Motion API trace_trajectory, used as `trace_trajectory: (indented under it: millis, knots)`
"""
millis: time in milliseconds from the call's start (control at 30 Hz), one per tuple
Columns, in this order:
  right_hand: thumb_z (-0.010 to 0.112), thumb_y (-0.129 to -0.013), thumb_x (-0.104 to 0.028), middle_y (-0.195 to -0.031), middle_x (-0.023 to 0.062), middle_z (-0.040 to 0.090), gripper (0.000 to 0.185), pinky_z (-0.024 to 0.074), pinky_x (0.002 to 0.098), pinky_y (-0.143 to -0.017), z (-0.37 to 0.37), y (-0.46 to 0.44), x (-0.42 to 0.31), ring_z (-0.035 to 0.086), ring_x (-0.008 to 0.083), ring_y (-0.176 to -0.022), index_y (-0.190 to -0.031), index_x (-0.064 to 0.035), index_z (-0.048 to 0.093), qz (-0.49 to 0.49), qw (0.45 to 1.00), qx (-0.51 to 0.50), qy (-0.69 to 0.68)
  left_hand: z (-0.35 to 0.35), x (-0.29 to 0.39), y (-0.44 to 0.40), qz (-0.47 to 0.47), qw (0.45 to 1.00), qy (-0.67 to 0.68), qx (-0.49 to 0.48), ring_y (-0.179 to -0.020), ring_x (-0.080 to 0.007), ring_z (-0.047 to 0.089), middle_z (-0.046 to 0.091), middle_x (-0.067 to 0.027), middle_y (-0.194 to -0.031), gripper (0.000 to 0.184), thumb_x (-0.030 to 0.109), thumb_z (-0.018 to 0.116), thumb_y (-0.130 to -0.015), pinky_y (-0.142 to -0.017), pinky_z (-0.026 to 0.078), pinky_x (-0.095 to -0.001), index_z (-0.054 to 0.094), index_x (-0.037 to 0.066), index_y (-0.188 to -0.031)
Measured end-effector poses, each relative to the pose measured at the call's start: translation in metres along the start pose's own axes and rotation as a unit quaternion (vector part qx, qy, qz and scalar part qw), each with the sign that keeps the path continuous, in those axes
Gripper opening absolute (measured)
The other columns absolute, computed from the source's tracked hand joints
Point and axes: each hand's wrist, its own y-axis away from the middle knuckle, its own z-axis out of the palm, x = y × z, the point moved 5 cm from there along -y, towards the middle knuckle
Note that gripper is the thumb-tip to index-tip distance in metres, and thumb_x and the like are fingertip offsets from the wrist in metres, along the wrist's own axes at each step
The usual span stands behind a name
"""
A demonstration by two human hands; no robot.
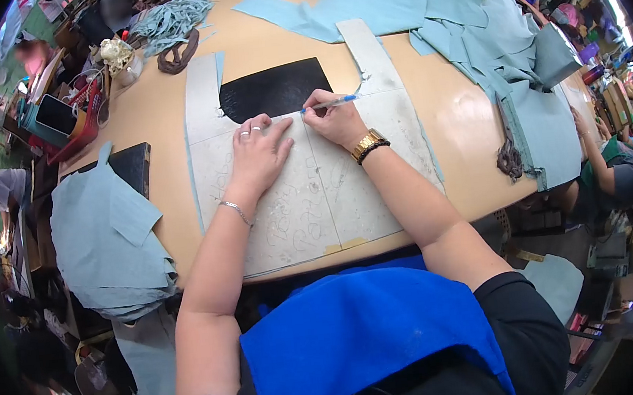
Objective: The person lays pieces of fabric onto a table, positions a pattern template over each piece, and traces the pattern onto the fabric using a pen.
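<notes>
A whitish garment pattern (279, 201) with two upright straps and handwriting lies on the table, over light blue fabric (434, 157) that shows along its edges. My left hand (260, 151) is open, pressed flat on the pattern just below its neck cut-out, with rings on its fingers. My right hand (336, 125) is closed around a blue pen (338, 102), its tip at the cut-out's lower edge, close to the left fingers. A dark board (275, 87) shows through the cut-out.
Light blue fabric pieces (459, 16) lie heaped at the back right; a stack of cut pieces (106, 233) hangs over the left edge. Scissors (509, 156) rest on the right, with another dark-handled pair (179, 54) at the back left. Other people work around the table.
</notes>
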Motion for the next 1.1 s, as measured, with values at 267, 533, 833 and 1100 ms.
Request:
trace_trajectory:
  millis: [267,533,833,1100]
  knots:
    - [0.066,-0.078,-0.009,-0.068,0.0079,0.065,0.007,0.0486,0.0270,-0.055,0.000,0.001,0.000,0.060,0.0132,-0.059,-0.079,-0.0020,0.064,0.004,1.000,-0.009,0.014,0.000,0.001,0.003,-0.006,1.000,0.009,-0.001,-0.119,-0.0310,0.046,0.052,-0.0112,-0.119,0.036,0.035,0.058,-0.092,-0.106,0.032,-0.0457,0.062,0.022,-0.125]
    - [0.066,-0.079,-0.010,-0.068,0.0066,0.065,0.007,0.0472,0.0256,-0.055,0.001,-0.001,0.003,0.059,0.0118,-0.059,-0.080,-0.0036,0.063,0.016,0.999,-0.005,0.044,-0.008,-0.027,0.008,-0.055,0.994,0.090,-0.027,-0.123,-0.0300,0.045,0.054,-0.0136,-0.123,0.044,0.037,0.063,-0.088,-0.107,0.032,-0.0443,0.059,0.013,-0.125]
    - [0.064,-0.089,-0.013,-0.083,0.0016,0.067,0.012,0.0481,0.0207,-0.066,-0.017,-0.006,0.028,0.062,0.0065,-0.072,-0.095,-0.0024,0.064,0.110,0.977,0.049,-0.178,-0.026,-0.061,0.032,-0.126,0.992,-0.016,0.006,-0.130,-0.0289,0.041,0.051,-0.0118,-0.132,0.053,0.045,0.066,-0.084,-0.108,0.028,-0.0480,0.058,0.012,-0.124]
    - [0.066,-0.083,-0.013,-0.071,0.0012,0.065,0.011,0.0476,0.0236,-0.060,-0.120,-0.008,0.093,0.058,0.0060,-0.066,-0.086,-0.0029,0.065,0.098,0.978,0.182,-0.022,-0.026,-0.060,0.031,-0.126,0.991,-0.025,0.020,-0.128,-0.0282,0.042,0.051,-0.0116,-0.132,0.054,0.045,0.066,-0.083,-0.109,0.028,-0.0473,0.058,0.012,-0.125]
